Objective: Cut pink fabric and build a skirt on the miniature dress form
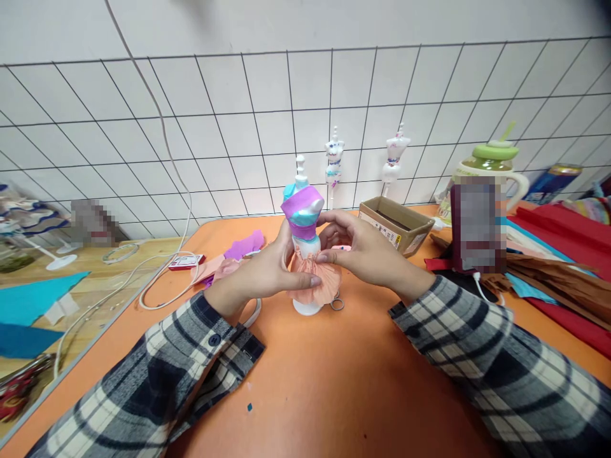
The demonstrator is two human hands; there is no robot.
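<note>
A small white dress-form mannequin (311, 247) stands upright on its round base in the middle of the orange table. Purple and light-blue crepe strips (303, 202) wrap its chest and waist. Around its hips lies a gathered peach crepe-paper skirt (324, 284). My left hand (274, 266) closes on the skirt from the left, thumb across its front. From the right, my right hand (357, 245) pinches the skirt's top edge, fingers curled behind the form. Behind the skirt, a scissors handle (337, 304) partly shows.
Purple and peach paper scraps (245, 245) lie left of the form. Two more mannequins (335, 159) stand by the tiled wall, near a cardboard box (398, 224). At right are an upright phone (477, 226), a green-lidded jug (491, 168) and paper sheets (563, 280). A white cable (165, 133) hangs at left.
</note>
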